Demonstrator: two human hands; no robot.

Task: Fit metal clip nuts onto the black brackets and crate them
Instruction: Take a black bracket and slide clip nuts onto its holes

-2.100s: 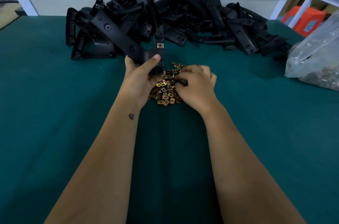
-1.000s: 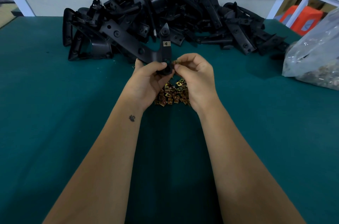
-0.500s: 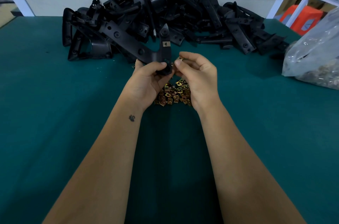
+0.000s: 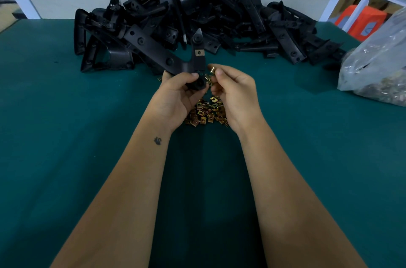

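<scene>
My left hand [image 4: 175, 94] grips a black bracket [image 4: 158, 51] by its round lower end and holds it above the table. One metal clip nut [image 4: 199, 52] sits on the bracket's upright arm. My right hand [image 4: 236, 92] pinches a small brass clip nut [image 4: 212, 69] between thumb and forefinger, just right of the bracket's lower end. A loose heap of brass clip nuts [image 4: 205, 113] lies on the green table below and between both hands.
A big pile of black brackets [image 4: 208, 17] fills the back of the green table [image 4: 66, 136] against the wall. A clear plastic bag [image 4: 377, 63] of metal parts lies at the right edge. An orange stool [image 4: 360, 21] stands beyond the table.
My right hand picked a clip nut from the heap and lifted it up beside the bracket. My left hand raised the bracket slightly and keeps holding it.
</scene>
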